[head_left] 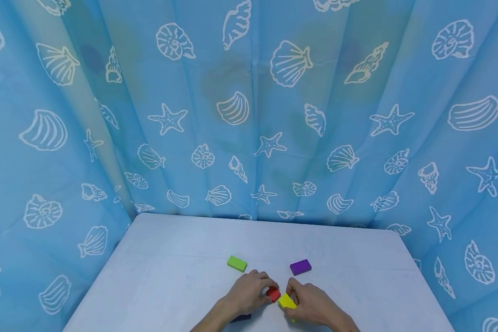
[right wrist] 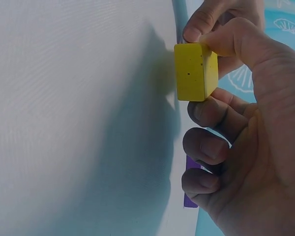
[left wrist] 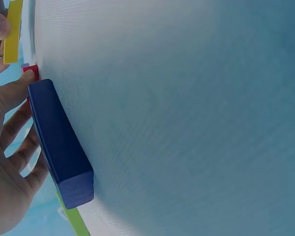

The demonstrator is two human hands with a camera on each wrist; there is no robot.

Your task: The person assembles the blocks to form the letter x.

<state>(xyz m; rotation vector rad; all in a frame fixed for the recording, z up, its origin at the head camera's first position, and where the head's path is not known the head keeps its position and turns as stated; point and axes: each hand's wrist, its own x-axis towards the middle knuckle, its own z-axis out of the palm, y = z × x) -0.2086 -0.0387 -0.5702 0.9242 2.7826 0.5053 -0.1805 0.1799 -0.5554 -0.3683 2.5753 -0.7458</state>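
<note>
Near the front of the white table my left hand (head_left: 249, 291) holds a red block (head_left: 273, 294) between thumb and fingers, down at the tabletop. Just right of it, my right hand (head_left: 313, 302) pinches a yellow block (head_left: 287, 301) by its sides; in the right wrist view the yellow block (right wrist: 189, 73) sits between thumb and index finger, its end facing the camera. A dark blue block (left wrist: 61, 142) lies close beside my left hand in the left wrist view. From the head, my left wrist partly covers that block (head_left: 241, 318).
A lime green block (head_left: 237, 263) lies farther back on the table (head_left: 182, 258), left of centre. A purple block (head_left: 300, 267) lies behind my right hand. Blue curtains (head_left: 253, 138) with white shell prints hang along the table's back and sides.
</note>
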